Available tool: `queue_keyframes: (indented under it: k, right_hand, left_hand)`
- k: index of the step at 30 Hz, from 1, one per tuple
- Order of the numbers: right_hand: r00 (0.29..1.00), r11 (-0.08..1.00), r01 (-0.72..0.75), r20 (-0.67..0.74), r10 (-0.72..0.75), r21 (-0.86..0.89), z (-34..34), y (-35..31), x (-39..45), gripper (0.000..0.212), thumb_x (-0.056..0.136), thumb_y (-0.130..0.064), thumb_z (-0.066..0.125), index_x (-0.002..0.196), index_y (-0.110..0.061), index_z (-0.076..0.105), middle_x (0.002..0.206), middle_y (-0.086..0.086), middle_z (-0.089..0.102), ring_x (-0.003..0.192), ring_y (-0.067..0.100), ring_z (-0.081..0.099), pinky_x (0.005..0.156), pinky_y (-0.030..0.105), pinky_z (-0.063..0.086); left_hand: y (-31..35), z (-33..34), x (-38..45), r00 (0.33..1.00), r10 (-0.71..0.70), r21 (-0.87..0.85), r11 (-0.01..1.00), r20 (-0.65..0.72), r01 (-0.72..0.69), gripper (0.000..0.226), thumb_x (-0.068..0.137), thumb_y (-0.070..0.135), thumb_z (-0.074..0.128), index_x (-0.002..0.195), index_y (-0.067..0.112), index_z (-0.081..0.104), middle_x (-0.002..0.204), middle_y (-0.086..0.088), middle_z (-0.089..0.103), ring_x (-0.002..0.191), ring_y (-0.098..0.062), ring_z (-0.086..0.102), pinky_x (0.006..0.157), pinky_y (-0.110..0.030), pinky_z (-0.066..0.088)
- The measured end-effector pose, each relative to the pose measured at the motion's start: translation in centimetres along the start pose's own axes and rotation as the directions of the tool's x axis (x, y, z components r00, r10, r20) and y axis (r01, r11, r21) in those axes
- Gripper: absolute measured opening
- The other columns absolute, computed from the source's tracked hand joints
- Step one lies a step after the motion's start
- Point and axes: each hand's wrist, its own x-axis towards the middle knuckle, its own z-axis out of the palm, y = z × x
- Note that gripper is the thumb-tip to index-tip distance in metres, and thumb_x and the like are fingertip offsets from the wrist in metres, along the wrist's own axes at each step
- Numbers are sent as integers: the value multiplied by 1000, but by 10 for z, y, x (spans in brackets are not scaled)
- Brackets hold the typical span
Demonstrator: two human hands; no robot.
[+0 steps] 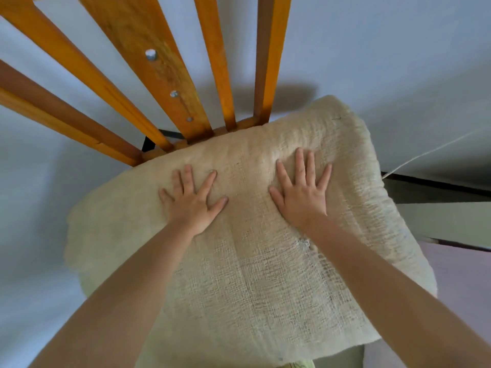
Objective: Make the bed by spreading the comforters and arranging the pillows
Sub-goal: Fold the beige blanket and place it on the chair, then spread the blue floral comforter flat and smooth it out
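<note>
The pale wall (398,49) fills most of the view, which looks steeply down on the head of the bed. Against it stands the wooden slatted headboard (170,83), orange-stained, with metal bolt heads showing on the widest slat. The cream pillow (252,274), in a coarse open-weave cover, lies with its far edge butted up to the foot of the slats, probably so it sits square at the head of the bed and cannot slide back. It takes up the centre of the frame; a sliver of pale green bedding (300,364) shows under its near edge. No comforter can be identified with confidence. The left hand (192,200) lies flat on the pillow, fingers spread, gripping nothing. The right hand (301,192) does likewise just beside it, palm down, fingers fanned, holding nothing. Both arms are extended, which suggests pressing or smoothing the pillow into place rather than lifting it. Judgement: pillow arrangement under way.
</note>
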Motion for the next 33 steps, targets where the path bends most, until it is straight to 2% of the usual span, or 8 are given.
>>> queue_keyframes:
  k: [6,13,16,19,23,29,32,33]
  right_hand:
    - [998,999,-37,49,38,-26,18,10,38,63,93,-55,15,147,-31,-6,156,13,-19,143,33,-18,111,60,-13]
    - [994,999,-49,101,49,-8,1,10,19,60,94,-53,15,147,-31,-5,156,9,-20,144,30,-17,113,57,-10]
    - [991,998,-27,135,19,54,-16,9,-7,58,96,-48,20,147,-31,-1,158,3,-15,145,27,-13,115,56,-6]
    - [996,986,-59,73,48,153,-41,15,-45,57,97,-45,25,147,-31,1,159,0,-11,145,27,-12,117,55,-1]
    - [980,949,-161,-69,186,272,-94,49,-104,58,97,-38,32,148,-28,5,159,0,-8,146,27,-12,118,50,10]
    - [829,864,-332,-320,459,379,-146,145,-235,55,96,-26,39,146,-17,20,158,5,13,146,27,4,118,45,20]
    - [687,784,-399,-411,600,476,-149,192,-306,41,92,-16,44,131,-4,48,142,12,44,138,27,27,109,43,35]
    - [612,747,-429,-445,654,508,-148,212,-340,36,90,-14,45,123,-2,55,134,14,52,133,28,35,105,43,39]
  left_hand:
    - [5,14,27,997,4,-84,996,-76,-10,65,88,64,21,146,46,-2,156,-6,-25,144,-30,-23,114,-60,-6]
    - [10,-2,11,1000,16,-51,999,-22,-17,65,89,64,23,146,44,-1,158,-8,-18,146,-32,-15,114,-61,1]
    - [23,-22,-10,996,57,69,996,-65,-53,60,95,51,28,149,29,14,157,-15,8,145,-34,8,114,-55,18]
    - [52,-52,-43,966,210,218,960,-153,-174,44,95,32,41,135,14,42,142,-14,38,134,-31,32,106,-48,32]
    - [112,-94,-90,878,411,366,878,-244,-309,33,94,24,42,120,9,56,128,-14,50,121,-30,45,95,-40,42]
    - [231,-129,-178,678,664,501,723,-315,-475,38,93,22,44,125,5,53,130,-18,50,124,-36,44,98,-41,41]
    - [290,-125,-232,606,743,528,649,-284,-548,36,94,19,41,124,5,54,129,-19,51,123,-35,46,97,-39,41]
    - [316,-118,-257,569,778,536,610,-267,-583,36,94,18,41,124,5,55,130,-19,51,123,-35,46,97,-38,42]
